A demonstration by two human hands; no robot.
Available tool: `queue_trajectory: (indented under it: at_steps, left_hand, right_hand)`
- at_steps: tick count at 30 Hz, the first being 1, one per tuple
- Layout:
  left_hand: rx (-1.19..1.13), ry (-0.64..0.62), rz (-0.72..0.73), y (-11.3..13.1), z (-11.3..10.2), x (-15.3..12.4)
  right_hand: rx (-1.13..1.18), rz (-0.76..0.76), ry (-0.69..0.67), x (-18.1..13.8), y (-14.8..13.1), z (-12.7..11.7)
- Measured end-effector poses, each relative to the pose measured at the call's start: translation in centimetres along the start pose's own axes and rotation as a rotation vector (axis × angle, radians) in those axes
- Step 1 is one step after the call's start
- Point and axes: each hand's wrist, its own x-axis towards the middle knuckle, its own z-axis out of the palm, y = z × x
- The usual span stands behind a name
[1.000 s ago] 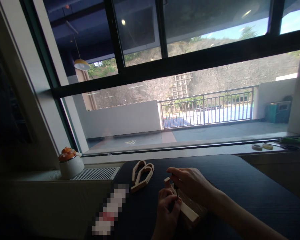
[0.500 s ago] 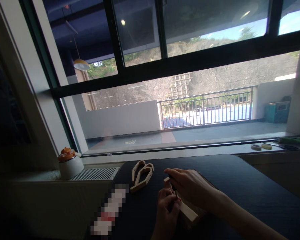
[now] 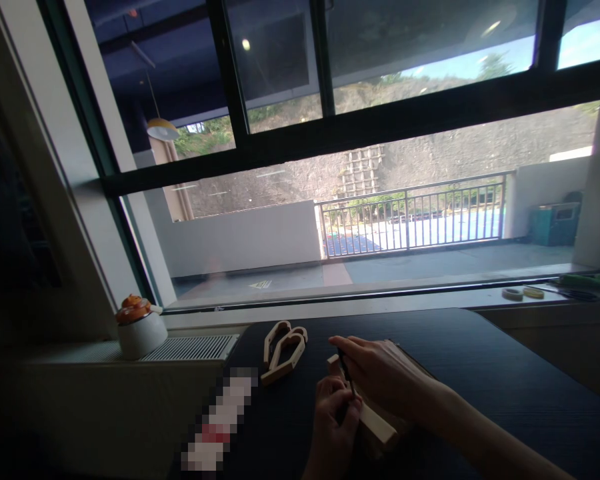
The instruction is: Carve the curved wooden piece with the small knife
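My left hand (image 3: 334, 420) is closed around a pale wooden piece (image 3: 379, 427), whose squared bar end points toward the lower right. Another end of pale wood (image 3: 333, 360) shows just beyond my left fingers. Above it, my right hand (image 3: 383, 367) grips a thin dark tool (image 3: 348, 377), its kind unclear. The tool slants downward, and its lower end meets the wood beside my left thumb and forefinger. Under my right palm lies something brownish, mostly covered. To the left on the table rest two curved wooden frames (image 3: 285, 353).
The dark table (image 3: 455, 340) stands against a windowsill (image 3: 430, 300) bearing tape rolls (image 3: 512, 294) and a green item (image 3: 590, 283). At left, a white pot with an orange top (image 3: 141, 333) sits on a vented ledge (image 3: 195, 348). A blurred-out strip (image 3: 220, 427) lies at the table's left edge.
My right fingers have shifted slightly on the tool, and more of its dark shaft shows. My left hand and the wooden piece stay in place.
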Motion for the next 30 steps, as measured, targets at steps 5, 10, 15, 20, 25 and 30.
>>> queue_trajectory:
  at_steps: [5,10,15,20,25,30]
  left_hand:
    - [0.009,-0.03,-0.013,0.05,-0.09,0.08]
    - [0.004,-0.033,-0.021,0.25,-0.06,-0.04]
    - [0.002,-0.02,-0.012,0.25,-0.09,-0.05]
    - [0.001,-0.021,-0.008,0.15,-0.1,-0.05]
    - [-0.012,-0.01,-0.018,-0.13,0.13,-0.19]
    - [-0.008,-0.018,-0.018,-0.15,0.01,-0.1]
  right_hand:
    - [0.002,-0.008,0.039,0.28,0.32,0.3]
    - [-0.009,0.041,0.043,0.61,0.17,0.35]
    - [-0.004,0.042,0.038,0.8,0.15,0.23]
    - [-0.013,0.012,0.033,0.59,0.45,0.37]
    - [0.029,-0.026,0.026,0.04,0.46,0.5]
    - [0.056,-0.018,0.049,0.17,0.32,0.43]
